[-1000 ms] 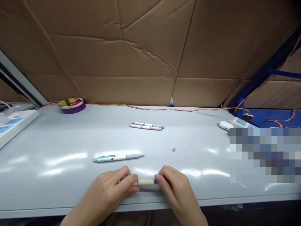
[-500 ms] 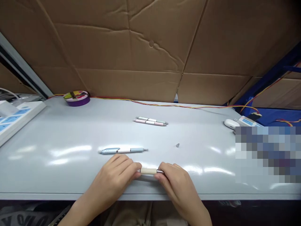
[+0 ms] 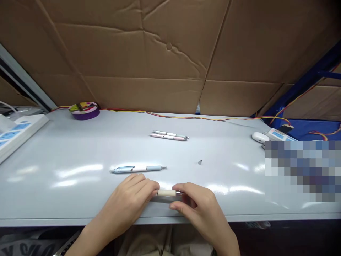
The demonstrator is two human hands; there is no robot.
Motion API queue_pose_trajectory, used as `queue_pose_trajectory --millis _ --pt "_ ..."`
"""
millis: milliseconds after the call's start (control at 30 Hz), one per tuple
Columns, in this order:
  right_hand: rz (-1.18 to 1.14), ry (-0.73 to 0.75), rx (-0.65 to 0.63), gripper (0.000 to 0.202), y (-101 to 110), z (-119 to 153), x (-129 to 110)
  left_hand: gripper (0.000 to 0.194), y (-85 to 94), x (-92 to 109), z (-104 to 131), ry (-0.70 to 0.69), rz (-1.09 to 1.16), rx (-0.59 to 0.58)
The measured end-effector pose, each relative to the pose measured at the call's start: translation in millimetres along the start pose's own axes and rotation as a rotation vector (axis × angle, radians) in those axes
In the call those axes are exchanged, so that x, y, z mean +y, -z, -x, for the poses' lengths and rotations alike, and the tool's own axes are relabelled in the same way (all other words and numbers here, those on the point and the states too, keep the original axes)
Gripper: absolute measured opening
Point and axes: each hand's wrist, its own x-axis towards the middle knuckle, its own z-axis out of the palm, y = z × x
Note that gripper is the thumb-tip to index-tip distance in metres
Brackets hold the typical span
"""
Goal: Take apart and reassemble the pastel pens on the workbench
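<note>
The left hand [image 3: 131, 197] pinches a slim, cream-gripped pen [image 3: 166, 193] near the glossy pale-grey table's [image 3: 80, 149] front edge; its silver tip points into the right hand [image 3: 201, 202], thumb and forefinger spread apart.

Creased brown cardboard [image 3: 128, 53] backs a glossy grey tabletop [image 3: 66, 142] streaked with reflected light [image 3: 80, 171], beside a blue frame [image 3: 303, 81].

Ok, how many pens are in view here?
4: a cream pen in the left hand; a blue pen just beyond that hand; a pink pen and a green pen side by side farther back. More could be hidden where the picture is pixelated.
</note>
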Motion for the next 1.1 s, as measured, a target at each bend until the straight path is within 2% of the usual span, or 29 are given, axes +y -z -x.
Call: queue_pose_trajectory --millis 200,400,500,633,767,900,1100 --pt "0.123 0.035 0.006 0.039 -0.9 1.2 1.1 0.025 3.5 3.3 -1.1 -0.018 0.013 -0.056" --pt "-0.015 0.077 0.040 0.014 0.6 3.6 3.3 0.028 4.3 4.9 -2.6 -0.008 -0.044 -0.056" --pt "-0.028 0.104 0.090 0.018 -0.7 4.0 4.3 0.031 3.8 4.3 -2.1 -0.018 -0.027 -0.045" --pt "0.021 0.109 0.070 0.034 -1.5 3.8 3.7 0.031 3.9 3.6 -0.6 -0.011 -0.026 -0.035" --pt "-0.010 0.099 0.100 0.016 -0.1 2.8 1.8 0.029 4.7 4.6 -1.1 -0.018 -0.038 -0.058" --pt "-0.027 0.105 0.146 0.012 -0.5 2.3 2.1 0.027 4.6 5.8 -3.0 -0.029 -0.053 -0.064" --pt "-0.050 0.114 0.113 0.013 -1.0 3.5 2.7 0.027 6.1 6.3 -3.3 -0.004 -0.040 -0.115"
